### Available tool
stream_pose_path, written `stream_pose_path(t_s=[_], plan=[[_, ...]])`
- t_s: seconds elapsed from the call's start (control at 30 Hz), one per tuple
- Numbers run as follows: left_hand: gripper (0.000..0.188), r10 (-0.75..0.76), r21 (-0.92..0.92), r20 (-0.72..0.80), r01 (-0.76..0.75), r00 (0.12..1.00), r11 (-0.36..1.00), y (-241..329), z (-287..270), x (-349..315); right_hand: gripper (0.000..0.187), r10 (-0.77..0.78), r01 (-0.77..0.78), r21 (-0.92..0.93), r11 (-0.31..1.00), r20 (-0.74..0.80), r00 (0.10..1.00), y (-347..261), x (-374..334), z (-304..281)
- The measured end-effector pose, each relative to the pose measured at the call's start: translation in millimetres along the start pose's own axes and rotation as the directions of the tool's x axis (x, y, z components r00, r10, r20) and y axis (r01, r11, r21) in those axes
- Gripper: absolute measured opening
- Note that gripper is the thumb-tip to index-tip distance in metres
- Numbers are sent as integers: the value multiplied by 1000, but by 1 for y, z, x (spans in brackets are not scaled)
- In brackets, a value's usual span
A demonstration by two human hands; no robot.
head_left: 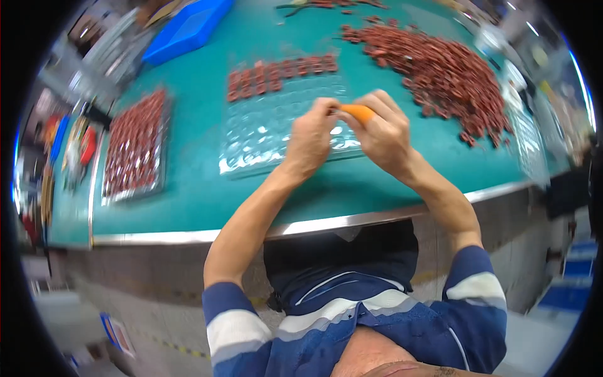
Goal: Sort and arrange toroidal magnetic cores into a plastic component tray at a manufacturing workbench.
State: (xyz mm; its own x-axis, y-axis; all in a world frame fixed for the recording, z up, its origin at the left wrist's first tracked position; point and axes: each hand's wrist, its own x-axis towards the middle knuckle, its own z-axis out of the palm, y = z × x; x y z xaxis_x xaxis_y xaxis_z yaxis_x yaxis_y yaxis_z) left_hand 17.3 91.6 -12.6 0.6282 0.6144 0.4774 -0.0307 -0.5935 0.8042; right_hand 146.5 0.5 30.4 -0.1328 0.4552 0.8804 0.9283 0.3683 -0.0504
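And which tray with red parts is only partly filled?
The middle tray: red parts sit only along its far side, whereas the left tray looks full.

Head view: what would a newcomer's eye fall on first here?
Probably the large heap of small reddish-brown pieces on the right of the green tabletop. Next, near the centre, the bright orange tapered handle in the right hand, close to the left hand, by the right end of a partly filled clear plastic tray. The blue plastic bin also stands out at the upper left.

Hands (310, 139) blurred, orange object (358, 113) partly hidden by the right, blue tray (186, 34) cut off above
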Motion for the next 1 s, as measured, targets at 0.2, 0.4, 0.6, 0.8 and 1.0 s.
stream_pose_path(t_s=[0.2, 0.4, 0.6, 0.8, 1.0], plan=[[13, -308, -535, 210, 373, 928, 758, -1, -16, -4, 15, 515, -550, 264, 792, 196, 835, 19, -16, 10], [12, -369, -651, 69, 322, 927, 688, -1, -25, -2, 35, 678, -843, 467, 268, 530, 509, 23, -20, 24], [27, -274, -689, 211, 341, 938, 640, 12, -9, 5, 28, 609, -804, 547, 233, 562, 560, 26, -26, 20], [19, -230, -501, 65, 231, 971, 834, 7, -25, -5, 26, 615, -777, 538, 328, 503, 607, 3, -14, 30], [19, -216, -273, 9, 210, 976, 939, 7, -10, -7, 23, 664, -813, 509, 282, 508, 548, 17, -12, 5]])
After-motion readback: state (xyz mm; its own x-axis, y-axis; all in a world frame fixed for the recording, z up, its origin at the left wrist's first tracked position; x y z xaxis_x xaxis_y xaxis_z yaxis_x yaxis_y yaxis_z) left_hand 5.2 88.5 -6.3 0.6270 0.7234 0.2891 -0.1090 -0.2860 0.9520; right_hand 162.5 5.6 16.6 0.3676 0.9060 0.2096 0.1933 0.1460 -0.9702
